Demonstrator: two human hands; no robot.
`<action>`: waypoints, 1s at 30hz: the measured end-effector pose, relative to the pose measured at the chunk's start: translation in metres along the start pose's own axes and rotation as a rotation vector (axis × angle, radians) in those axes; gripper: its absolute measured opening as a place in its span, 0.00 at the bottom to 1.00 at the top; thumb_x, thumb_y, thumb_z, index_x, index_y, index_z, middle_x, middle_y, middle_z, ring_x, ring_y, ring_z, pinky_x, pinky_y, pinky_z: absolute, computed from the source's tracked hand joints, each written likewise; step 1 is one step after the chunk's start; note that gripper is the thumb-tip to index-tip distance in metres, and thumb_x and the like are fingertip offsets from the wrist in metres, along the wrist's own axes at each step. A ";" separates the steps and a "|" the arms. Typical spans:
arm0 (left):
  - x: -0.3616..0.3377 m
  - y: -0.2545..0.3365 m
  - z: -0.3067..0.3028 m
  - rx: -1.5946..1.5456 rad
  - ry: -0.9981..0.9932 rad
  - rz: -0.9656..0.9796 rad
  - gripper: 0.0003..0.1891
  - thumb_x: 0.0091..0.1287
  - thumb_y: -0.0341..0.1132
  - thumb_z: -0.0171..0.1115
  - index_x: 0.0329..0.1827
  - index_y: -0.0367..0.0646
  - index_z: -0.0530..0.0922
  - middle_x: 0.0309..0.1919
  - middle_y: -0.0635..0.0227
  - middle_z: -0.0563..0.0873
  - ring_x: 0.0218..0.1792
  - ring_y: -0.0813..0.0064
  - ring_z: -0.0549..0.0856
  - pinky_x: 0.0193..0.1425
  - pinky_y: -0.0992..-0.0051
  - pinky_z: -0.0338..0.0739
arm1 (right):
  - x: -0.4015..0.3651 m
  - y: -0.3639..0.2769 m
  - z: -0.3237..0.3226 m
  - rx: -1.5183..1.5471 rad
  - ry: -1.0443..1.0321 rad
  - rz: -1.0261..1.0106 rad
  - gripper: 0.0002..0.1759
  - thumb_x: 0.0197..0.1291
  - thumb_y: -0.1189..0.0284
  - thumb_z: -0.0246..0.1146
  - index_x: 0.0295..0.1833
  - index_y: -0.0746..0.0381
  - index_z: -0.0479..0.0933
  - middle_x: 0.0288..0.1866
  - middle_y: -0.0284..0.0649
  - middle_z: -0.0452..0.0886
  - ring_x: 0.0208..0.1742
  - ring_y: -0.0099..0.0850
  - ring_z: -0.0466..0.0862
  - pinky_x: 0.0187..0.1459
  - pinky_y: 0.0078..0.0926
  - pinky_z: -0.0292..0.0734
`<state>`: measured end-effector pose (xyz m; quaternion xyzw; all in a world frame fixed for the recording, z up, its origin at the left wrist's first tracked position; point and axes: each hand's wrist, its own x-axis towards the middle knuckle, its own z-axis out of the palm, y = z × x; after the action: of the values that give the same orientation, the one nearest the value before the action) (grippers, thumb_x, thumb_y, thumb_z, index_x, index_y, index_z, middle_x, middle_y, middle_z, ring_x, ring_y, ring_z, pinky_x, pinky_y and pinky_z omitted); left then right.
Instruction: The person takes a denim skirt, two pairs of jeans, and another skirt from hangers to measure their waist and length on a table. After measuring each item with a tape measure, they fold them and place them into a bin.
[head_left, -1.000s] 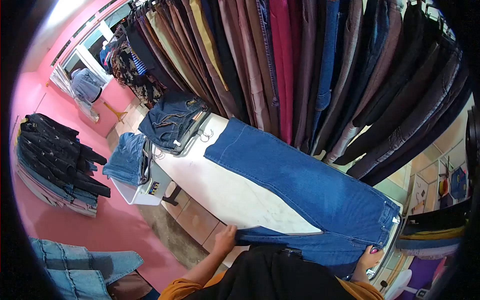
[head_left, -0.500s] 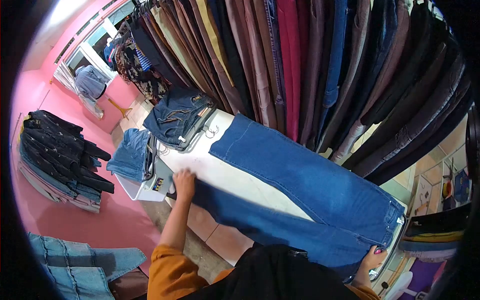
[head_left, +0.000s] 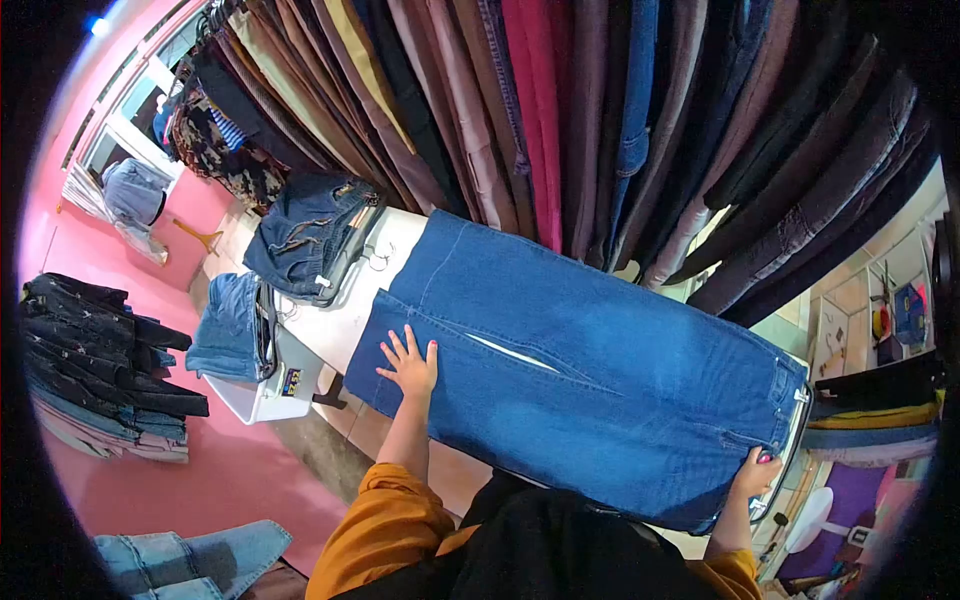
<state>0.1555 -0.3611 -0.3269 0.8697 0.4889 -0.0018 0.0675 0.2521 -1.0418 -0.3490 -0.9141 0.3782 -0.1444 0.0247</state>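
Observation:
Wide-legged blue jeans [head_left: 600, 340] lie flat along a long white table, the waistband at the right and the hems at the left. My left hand [head_left: 410, 368] rests flat on the near leg close to its hem, fingers spread. At the near end of the waistband, my right hand [head_left: 752, 473] has its fingers closed on the denim edge; a dark and pink spot shows at the fingertips. A narrow white gap shows between the two legs, which nearly meet.
Folded dark jeans shorts [head_left: 310, 235] lie at the table's far left end. Lighter denim [head_left: 228, 325] drapes over a white bin [head_left: 285, 400] beside it. Many trousers [head_left: 540, 130] hang behind the table. Dark printed garments [head_left: 100, 345] hang along the pink wall [head_left: 240, 480].
The near leg has swung up onto the table beside the far leg, narrowing the gap. My left hand has moved right onto it and spread. My right hand stays at the waistband.

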 end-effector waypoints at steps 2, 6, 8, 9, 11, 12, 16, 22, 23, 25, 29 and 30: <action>0.010 -0.002 0.003 0.004 0.026 0.008 0.38 0.64 0.62 0.46 0.75 0.58 0.51 0.75 0.58 0.46 0.74 0.48 0.43 0.65 0.29 0.35 | 0.005 0.001 -0.001 -0.005 -0.042 -0.018 0.31 0.56 0.49 0.58 0.58 0.60 0.66 0.54 0.43 0.73 0.57 0.46 0.73 0.57 0.68 0.56; 0.017 0.003 -0.018 -0.034 -0.062 0.020 0.38 0.65 0.61 0.47 0.75 0.60 0.49 0.75 0.59 0.44 0.74 0.50 0.40 0.65 0.30 0.35 | 0.002 -0.014 -0.036 0.069 -0.093 -0.086 0.26 0.51 0.54 0.62 0.47 0.64 0.70 0.46 0.47 0.74 0.50 0.48 0.75 0.50 0.53 0.67; 0.015 -0.001 -0.037 -0.083 -0.177 0.050 0.35 0.63 0.54 0.55 0.72 0.56 0.57 0.74 0.57 0.48 0.73 0.48 0.46 0.69 0.38 0.43 | -0.015 -0.029 -0.053 0.264 -0.044 -0.220 0.22 0.51 0.61 0.64 0.45 0.65 0.70 0.42 0.47 0.74 0.45 0.45 0.76 0.47 0.44 0.70; 0.015 -0.011 -0.033 -0.084 -0.169 0.054 0.35 0.63 0.54 0.55 0.72 0.56 0.57 0.74 0.57 0.48 0.73 0.48 0.46 0.69 0.38 0.43 | -0.027 -0.035 -0.057 0.439 -0.065 -0.300 0.20 0.51 0.64 0.65 0.44 0.66 0.70 0.39 0.47 0.74 0.43 0.42 0.76 0.45 0.39 0.71; 0.009 -0.031 -0.016 -0.327 0.129 0.353 0.29 0.59 0.44 0.61 0.64 0.47 0.69 0.68 0.53 0.63 0.68 0.49 0.59 0.70 0.51 0.53 | -0.062 -0.056 -0.054 0.783 -0.442 -0.176 0.18 0.50 0.67 0.68 0.42 0.65 0.72 0.31 0.37 0.73 0.29 0.25 0.73 0.29 0.27 0.73; 0.004 -0.035 -0.018 -0.388 0.113 0.471 0.26 0.57 0.41 0.63 0.59 0.43 0.72 0.61 0.52 0.70 0.61 0.50 0.67 0.65 0.56 0.60 | -0.099 -0.085 -0.079 0.892 -0.591 -0.193 0.20 0.48 0.68 0.69 0.45 0.65 0.73 0.30 0.35 0.74 0.26 0.24 0.74 0.24 0.23 0.74; -0.029 -0.041 -0.010 -0.740 -0.427 0.807 0.21 0.61 0.35 0.61 0.56 0.38 0.74 0.47 0.54 0.81 0.43 0.63 0.82 0.49 0.68 0.76 | -0.228 -0.180 -0.110 0.763 -1.261 -0.475 0.29 0.44 0.63 0.73 0.50 0.71 0.77 0.42 0.45 0.82 0.37 0.30 0.83 0.31 0.26 0.80; -0.048 -0.053 -0.025 -1.131 -1.341 0.304 0.18 0.71 0.35 0.53 0.61 0.39 0.72 0.47 0.64 0.81 0.42 0.75 0.81 0.47 0.75 0.79 | -0.378 -0.286 -0.128 0.707 -1.569 -0.795 0.27 0.47 0.58 0.74 0.44 0.66 0.73 0.31 0.39 0.81 0.27 0.24 0.80 0.29 0.22 0.76; -0.044 -0.059 -0.027 -1.205 -1.373 0.286 0.17 0.70 0.35 0.53 0.60 0.38 0.73 0.46 0.65 0.81 0.42 0.75 0.82 0.48 0.75 0.79 | -0.388 -0.293 -0.130 0.715 -1.562 -0.791 0.27 0.47 0.58 0.74 0.44 0.66 0.73 0.31 0.39 0.81 0.27 0.24 0.80 0.29 0.22 0.76; -0.029 -0.073 -0.019 -1.191 -1.243 0.282 0.14 0.69 0.33 0.54 0.54 0.37 0.76 0.44 0.65 0.82 0.42 0.76 0.82 0.47 0.76 0.79 | -0.407 -0.302 -0.122 0.801 -1.542 -0.810 0.27 0.46 0.53 0.73 0.39 0.66 0.75 0.29 0.39 0.81 0.24 0.24 0.79 0.26 0.23 0.75; -0.003 -0.090 -0.012 -1.072 -1.092 0.394 0.07 0.63 0.31 0.60 0.40 0.37 0.79 0.35 0.64 0.85 0.34 0.77 0.84 0.39 0.77 0.79 | -0.432 -0.306 -0.120 0.815 -1.435 -0.871 0.24 0.46 0.54 0.72 0.38 0.62 0.78 0.31 0.36 0.81 0.31 0.24 0.80 0.34 0.23 0.75; 0.011 -0.092 -0.009 -0.928 -0.963 0.505 0.06 0.60 0.29 0.63 0.37 0.37 0.81 0.32 0.63 0.86 0.31 0.77 0.84 0.36 0.76 0.79 | -0.427 -0.306 -0.118 0.818 -1.428 -0.866 0.24 0.46 0.54 0.72 0.38 0.62 0.78 0.31 0.36 0.81 0.31 0.24 0.80 0.34 0.23 0.75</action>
<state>0.0821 -0.3033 -0.3289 0.7404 0.1389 -0.1616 0.6375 0.1409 -0.5175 -0.2932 -0.7678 -0.1813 0.3337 0.5160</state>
